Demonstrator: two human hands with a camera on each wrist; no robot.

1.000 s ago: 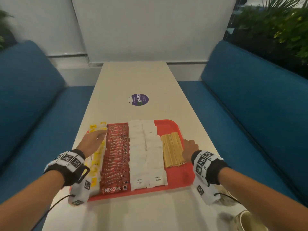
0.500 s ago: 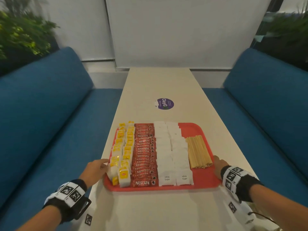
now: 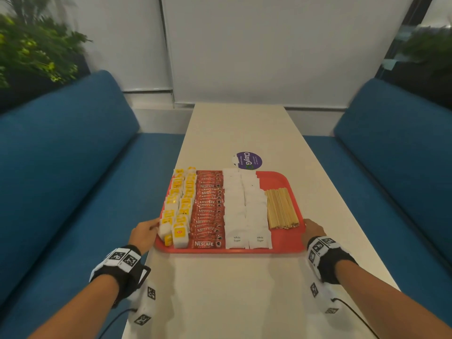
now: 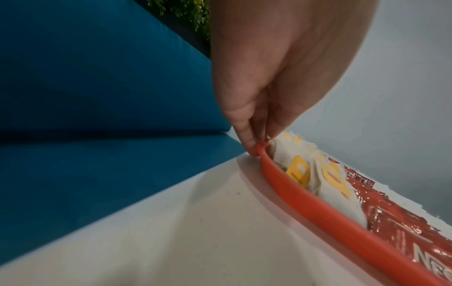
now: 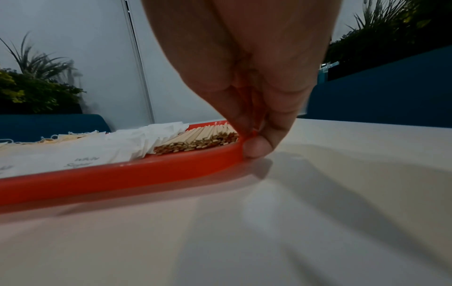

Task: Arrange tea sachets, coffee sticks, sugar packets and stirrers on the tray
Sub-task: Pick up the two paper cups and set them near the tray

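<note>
A red tray [image 3: 286, 243] lies on the long white table [image 3: 234, 289]. Rows on it run left to right: yellow-labelled tea sachets [image 3: 178, 206], red Nescafe coffee sticks [image 3: 209, 211], white sugar packets [image 3: 245, 209], and a bundle of wooden stirrers [image 3: 281, 207]. My left hand [image 3: 144, 234] pinches the tray's left rim [image 4: 263, 150] near the front corner. My right hand [image 3: 311, 231] pinches the right rim [image 5: 242, 143] beside the stirrers [image 5: 198, 139]. In the right wrist view the thumb lies under the rim's outer edge.
Blue bench seats [image 3: 61, 192] flank the table on both sides. A round purple sticker [image 3: 249, 160] sits just beyond the tray. Plants [image 3: 31, 50] stand behind the left bench back, and a white wall closes the far end.
The left hand left the tea sachets and came back to the tray's left rim. The right hand slid along the right rim toward me. The tray now lies farther from me.
</note>
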